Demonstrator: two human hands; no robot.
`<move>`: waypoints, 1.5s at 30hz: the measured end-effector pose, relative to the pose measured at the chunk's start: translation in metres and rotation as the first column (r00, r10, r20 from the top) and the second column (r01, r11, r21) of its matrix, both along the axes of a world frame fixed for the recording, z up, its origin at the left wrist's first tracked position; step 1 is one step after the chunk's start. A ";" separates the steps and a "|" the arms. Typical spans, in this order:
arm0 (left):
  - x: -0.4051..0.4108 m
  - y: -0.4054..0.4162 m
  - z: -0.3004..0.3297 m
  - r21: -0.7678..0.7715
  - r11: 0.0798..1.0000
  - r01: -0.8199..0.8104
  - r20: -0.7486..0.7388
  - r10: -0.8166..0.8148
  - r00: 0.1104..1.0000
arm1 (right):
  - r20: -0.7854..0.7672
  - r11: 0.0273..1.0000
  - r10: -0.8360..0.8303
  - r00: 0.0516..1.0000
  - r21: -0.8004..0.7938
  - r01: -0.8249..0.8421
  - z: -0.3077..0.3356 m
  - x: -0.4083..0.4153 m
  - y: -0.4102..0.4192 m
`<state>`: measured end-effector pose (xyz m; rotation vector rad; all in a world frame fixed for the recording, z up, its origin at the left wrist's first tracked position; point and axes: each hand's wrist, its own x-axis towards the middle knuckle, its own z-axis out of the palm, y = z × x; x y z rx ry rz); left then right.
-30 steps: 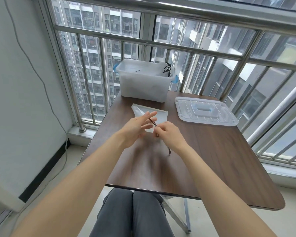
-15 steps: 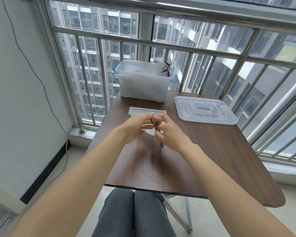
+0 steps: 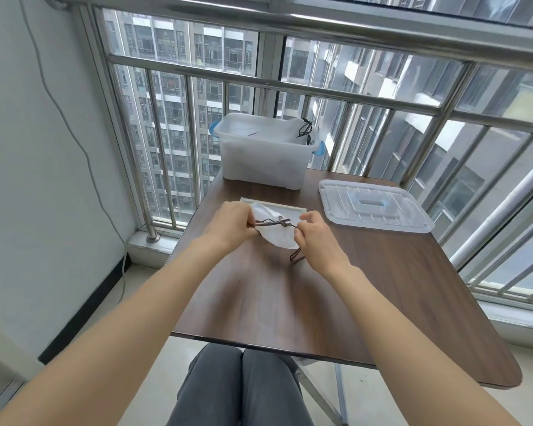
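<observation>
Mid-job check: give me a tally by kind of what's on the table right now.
Storage bin: 1
Bin lid: 1
White pouch: 1
Flat white packet: 1
Cords: 2 (brown cord, black cord at the bin's rim)
Total: 6

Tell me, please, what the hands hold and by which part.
A dark cord: the left hand pinches it on one side of its knot, the right hand on the other.

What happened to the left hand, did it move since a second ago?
Yes. The left hand has pulled to the left, farther from the clear lid, drawing the brown cord out sideways.
</observation>
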<state>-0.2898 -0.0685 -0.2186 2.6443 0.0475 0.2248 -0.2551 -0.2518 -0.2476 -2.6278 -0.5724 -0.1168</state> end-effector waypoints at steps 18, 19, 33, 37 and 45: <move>0.004 -0.009 -0.002 -0.952 -0.229 -0.202 -0.216 0.036 0.976 | -0.023 0.984 -0.178 0.984 0.012 0.179 0.009 0.000 -0.004; 0.004 -0.010 -0.003 -0.931 -0.296 -0.215 -0.236 0.034 0.971 | -0.063 0.977 -0.188 0.980 0.091 0.193 0.008 0.002 -0.004; 0.009 -0.001 -0.012 -0.841 -0.505 -0.196 -0.290 0.114 0.950 | -0.170 0.892 -0.252 0.953 0.341 0.297 0.011 0.000 -0.003; 0.004 0.002 -0.010 -0.948 -0.283 -0.148 -0.169 0.052 0.984 | -0.338 0.714 -0.185 0.923 0.599 0.363 0.017 -0.005 -0.008; -0.006 -0.020 0.000 -0.988 0.152 -0.038 -0.045 -0.045 0.998 | -0.542 0.306 0.337 0.770 0.837 0.455 0.037 -0.009 0.001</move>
